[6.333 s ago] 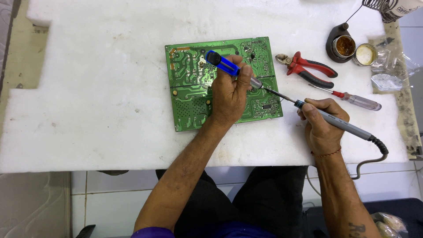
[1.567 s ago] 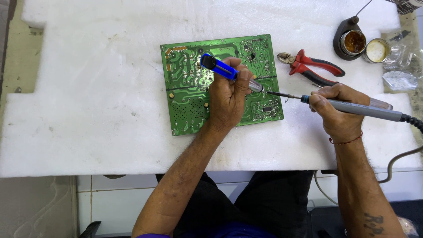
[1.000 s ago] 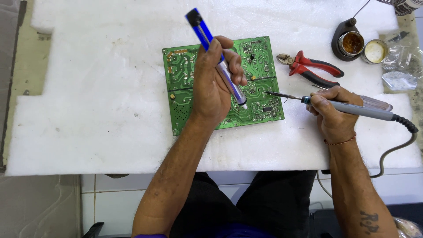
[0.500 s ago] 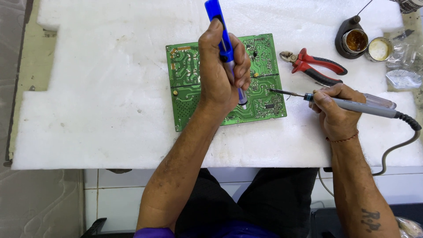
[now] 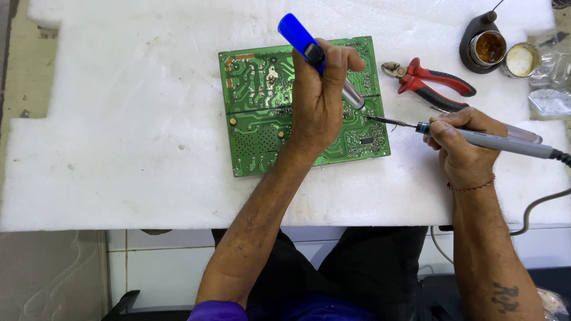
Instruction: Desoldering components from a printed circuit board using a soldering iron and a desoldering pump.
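1. The left hand (image 5: pixel 318 98) has turned the blue-capped, silver-barrelled suction tool (image 5: pixel 321 59) from lying low across the green circuit board (image 5: pixel 256 119) to standing steeply, blue end towards the bench's far edge.
2. The right hand (image 5: pixel 461 145) has drawn the grey soldering iron (image 5: pixel 476 138) slightly back; its tip now sits just beside the tool's silver nozzle.

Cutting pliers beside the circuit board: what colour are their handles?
Red and black handles, seen clearly in the head view.
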